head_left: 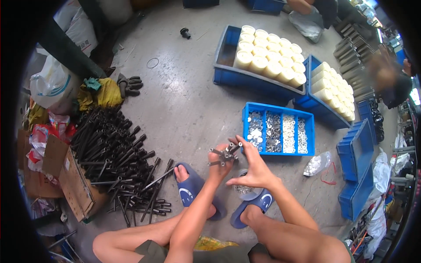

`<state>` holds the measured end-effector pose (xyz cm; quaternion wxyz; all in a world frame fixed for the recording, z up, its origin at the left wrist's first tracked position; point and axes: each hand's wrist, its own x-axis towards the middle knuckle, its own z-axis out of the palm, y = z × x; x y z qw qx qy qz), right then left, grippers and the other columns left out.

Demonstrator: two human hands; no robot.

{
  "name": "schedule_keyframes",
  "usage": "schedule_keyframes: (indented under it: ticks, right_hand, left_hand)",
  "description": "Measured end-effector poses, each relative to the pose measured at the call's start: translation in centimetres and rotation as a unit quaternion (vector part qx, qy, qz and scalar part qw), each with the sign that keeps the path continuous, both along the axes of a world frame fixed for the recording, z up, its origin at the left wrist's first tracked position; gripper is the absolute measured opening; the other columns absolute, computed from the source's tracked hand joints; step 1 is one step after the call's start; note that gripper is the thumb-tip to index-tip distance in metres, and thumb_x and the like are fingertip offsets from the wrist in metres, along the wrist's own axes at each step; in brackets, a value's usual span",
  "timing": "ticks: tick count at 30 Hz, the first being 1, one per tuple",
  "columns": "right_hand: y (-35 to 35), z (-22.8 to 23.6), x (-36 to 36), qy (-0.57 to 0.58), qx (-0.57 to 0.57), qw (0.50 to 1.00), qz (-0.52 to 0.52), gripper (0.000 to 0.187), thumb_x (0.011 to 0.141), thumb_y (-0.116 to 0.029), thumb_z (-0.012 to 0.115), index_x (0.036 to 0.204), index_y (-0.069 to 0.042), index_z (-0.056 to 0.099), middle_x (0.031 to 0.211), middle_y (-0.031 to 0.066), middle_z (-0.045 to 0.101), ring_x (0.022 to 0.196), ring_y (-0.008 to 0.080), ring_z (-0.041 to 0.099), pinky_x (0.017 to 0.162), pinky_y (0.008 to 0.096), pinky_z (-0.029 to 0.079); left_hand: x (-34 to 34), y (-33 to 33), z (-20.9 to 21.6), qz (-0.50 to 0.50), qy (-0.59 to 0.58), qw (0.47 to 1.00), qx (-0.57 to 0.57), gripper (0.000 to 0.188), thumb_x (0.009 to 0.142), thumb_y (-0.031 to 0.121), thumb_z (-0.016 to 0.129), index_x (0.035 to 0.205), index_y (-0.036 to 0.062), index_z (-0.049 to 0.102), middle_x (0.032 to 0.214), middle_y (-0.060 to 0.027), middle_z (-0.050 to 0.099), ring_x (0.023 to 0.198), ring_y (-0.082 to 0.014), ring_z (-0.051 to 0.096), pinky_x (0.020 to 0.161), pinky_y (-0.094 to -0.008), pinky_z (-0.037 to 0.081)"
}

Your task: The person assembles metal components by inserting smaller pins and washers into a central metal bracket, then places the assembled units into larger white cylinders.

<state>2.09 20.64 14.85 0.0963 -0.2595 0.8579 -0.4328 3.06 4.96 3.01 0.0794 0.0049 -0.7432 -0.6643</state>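
My left hand (220,163) is closed around a bunch of short grey metal rods (227,154) whose ends look round and hollow. Beside it, my right hand (254,165) has its thumb and fingers spread apart, with the fingertips close to the upper rod ends; whether they touch is hard to tell. Below both hands, a clear tub (244,191) of small metal parts sits between my feet, partly covered by my right hand. Just beyond my right hand lies a blue compartment tray (309,151) with small washers and ring-like pieces sorted by colour.
Blue crates (258,83) of cream cylinders stand far right. A pile of black rods (118,153) lies left, beside a torn cardboard box (72,184). Grey gloves (129,85) rest behind it. Stacked blue bins (353,175) and a white bag (317,164) are right. Another person (390,74) works far right.
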Motion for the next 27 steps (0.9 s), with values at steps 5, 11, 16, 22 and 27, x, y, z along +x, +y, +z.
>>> schedule_keyframes:
  ticks: [5, 11, 16, 22, 27]
  right_hand:
    - [-2.5, 0.0, -0.1, -0.031, -0.112, 0.993, -0.010, 0.129, 0.059, -0.037, 0.103, 0.159, -0.002, 0.030, 0.152, 0.0180, 0.054, 0.140, 0.0340, 0.052, 0.117, 0.0455, 0.039]
    - [-3.5, -0.4, 0.4, 0.037, -0.142, 0.988, -0.045, 0.104, 0.061, -0.034, 0.102, 0.144, -0.003, 0.048, 0.138, 0.0127, 0.066, 0.123, 0.0290, 0.062, 0.107, 0.0418, 0.046]
    - [-2.7, -1.8, -0.2, 0.002, -0.250, 0.963, -0.097, 0.101, 0.059, -0.026, 0.103, 0.142, -0.004, 0.050, 0.131, 0.0141, 0.069, 0.120, 0.0297, 0.065, 0.104, 0.0389, 0.048]
    - [-4.6, -2.1, -1.4, -0.053, -0.289, 0.936, -0.192, 0.056, 0.074, -0.015, 0.091, 0.121, -0.003, 0.063, 0.102, 0.0096, 0.075, 0.099, 0.0188, 0.072, 0.089, 0.0332, 0.057]
    - [-2.9, -3.7, -2.2, -0.066, -0.367, 0.888, -0.269, 0.026, 0.084, -0.009, 0.078, 0.103, -0.001, 0.063, 0.090, 0.0050, 0.069, 0.083, 0.0091, 0.065, 0.076, 0.0275, 0.054]
  left_hand:
    - [1.4, -0.9, -2.1, -0.041, -0.036, 0.997, 0.047, 0.022, 0.079, 0.002, 0.073, 0.100, 0.0040, 0.071, 0.089, -0.0134, 0.075, 0.077, -0.0246, 0.075, 0.065, -0.0370, 0.056]
    - [1.8, -0.3, -1.9, -0.034, -0.059, 0.960, 0.273, 0.028, 0.083, 0.007, 0.075, 0.110, 0.0029, 0.071, 0.100, -0.0042, 0.075, 0.092, -0.0139, 0.071, 0.077, -0.0293, 0.057]
    - [0.8, 0.1, -4.3, -0.050, -0.044, 0.980, 0.190, 0.030, 0.091, 0.017, 0.074, 0.118, 0.0040, 0.071, 0.117, -0.0126, 0.073, 0.108, -0.0265, 0.071, 0.091, -0.0419, 0.057]
    - [0.1, 0.8, 1.7, -0.008, -0.036, 0.999, 0.038, 0.029, 0.084, 0.010, 0.074, 0.112, 0.0019, 0.070, 0.100, -0.0084, 0.075, 0.095, -0.0217, 0.073, 0.080, -0.0342, 0.057]
    - [-0.4, 1.9, 1.2, -0.017, -0.018, 0.994, -0.106, 0.025, 0.087, 0.012, 0.072, 0.108, 0.0011, 0.068, 0.100, -0.0216, 0.073, 0.094, -0.0414, 0.071, 0.078, -0.0473, 0.054]
